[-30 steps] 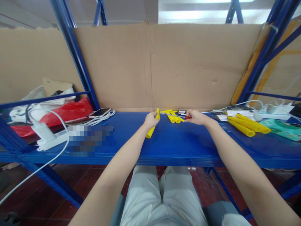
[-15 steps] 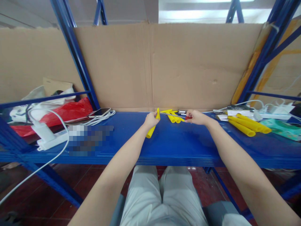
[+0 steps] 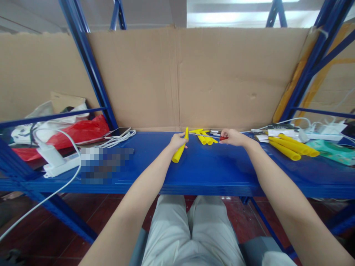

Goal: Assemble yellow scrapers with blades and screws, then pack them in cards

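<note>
My left hand (image 3: 178, 142) grips a yellow tube (image 3: 179, 152) that leans with its open end low and its narrow end up. In my right hand (image 3: 229, 137) is the red handle of a thin metal tool (image 3: 206, 136), whose shaft reaches left toward the yellow tube. Whether its tip touches the tube is too small to tell. Behind the shaft, between my hands, several yellow tubes (image 3: 203, 139) lie on the blue shelf (image 3: 210, 166).
More yellow tubes (image 3: 291, 147) lie at the right beside small boxes (image 3: 281, 130) and a green packet (image 3: 334, 150). Cables, a white power strip (image 3: 62, 164) and a red bag (image 3: 80, 131) are at the left. Cardboard (image 3: 222, 77) stands behind.
The fingers of my left hand have shifted slightly on the yellow tube, and more of the tube's middle shows. My right hand has moved very slightly right with the tool.
</note>
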The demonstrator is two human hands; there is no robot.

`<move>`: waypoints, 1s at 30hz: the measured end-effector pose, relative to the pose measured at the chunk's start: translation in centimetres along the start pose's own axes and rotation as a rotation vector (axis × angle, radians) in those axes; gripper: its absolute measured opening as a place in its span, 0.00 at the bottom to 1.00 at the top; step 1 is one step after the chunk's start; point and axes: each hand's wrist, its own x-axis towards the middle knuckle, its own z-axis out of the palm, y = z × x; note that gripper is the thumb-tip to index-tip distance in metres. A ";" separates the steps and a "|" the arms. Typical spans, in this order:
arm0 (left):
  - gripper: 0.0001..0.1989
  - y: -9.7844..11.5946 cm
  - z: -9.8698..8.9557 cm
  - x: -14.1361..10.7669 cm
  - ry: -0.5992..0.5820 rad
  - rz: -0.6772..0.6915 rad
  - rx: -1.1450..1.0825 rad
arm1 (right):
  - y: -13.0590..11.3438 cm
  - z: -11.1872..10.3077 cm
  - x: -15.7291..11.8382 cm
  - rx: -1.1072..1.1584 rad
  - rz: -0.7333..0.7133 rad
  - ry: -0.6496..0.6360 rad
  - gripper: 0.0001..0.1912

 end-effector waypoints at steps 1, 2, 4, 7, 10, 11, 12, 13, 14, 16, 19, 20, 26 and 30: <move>0.32 0.0 0.0 0.0 0.010 -0.005 -0.012 | 0.1 0.0 0.0 0.000 0.002 -0.013 0.13; 0.32 0.0 -0.1 0.0 0.024 -0.009 -0.022 | 0.2 -0.1 0.0 0.004 0.009 -0.034 0.13; 0.32 0.0 -0.1 0.1 0.049 -0.017 -0.040 | 0.4 -0.2 -0.1 0.030 0.032 -0.098 0.14; 0.32 0.2 -0.2 -0.1 0.070 -0.028 -0.072 | 0.6 -0.2 -0.3 0.073 0.057 -0.193 0.13; 0.31 0.3 -0.2 -0.2 0.068 -0.034 -0.098 | 0.7 -0.3 -0.4 0.061 0.081 -0.241 0.11; 0.30 0.4 -0.2 -0.3 0.066 -0.035 -0.102 | 0.8 -0.3 -0.4 0.049 0.092 -0.252 0.11; 0.30 0.4 -0.2 -0.3 0.064 -0.036 -0.104 | 0.9 -0.4 -0.4 0.036 0.102 -0.261 0.11; 0.30 0.4 -0.2 -0.3 0.062 -0.037 -0.104 | 1.0 -0.4 -0.4 0.023 0.110 -0.269 0.11; 0.30 0.4 -0.2 -0.3 0.062 -0.038 -0.103 | 1.1 -0.4 -0.4 0.008 0.116 -0.276 0.11; 0.30 0.4 -0.2 -0.3 0.061 -0.035 -0.101 | 1.3 -0.5 -0.4 -0.023 0.123 -0.288 0.12; 0.29 0.3 -0.2 -0.2 0.057 -0.026 -0.101 | 1.4 -0.5 -0.5 -0.072 0.150 -0.311 0.13; 0.29 0.3 -0.2 -0.2 0.056 -0.024 -0.101 | 1.4 -0.5 -0.6 -0.088 0.170 -0.318 0.14; 0.27 0.1 -0.1 0.0 0.042 -0.016 -0.107 | 0.7 -0.7 -0.9 -0.122 0.247 -0.339 0.16; 0.28 0.0 -0.1 0.1 0.044 -0.009 -0.106 | 0.2 -1.1 -1.0 -0.107 0.244 -0.328 0.17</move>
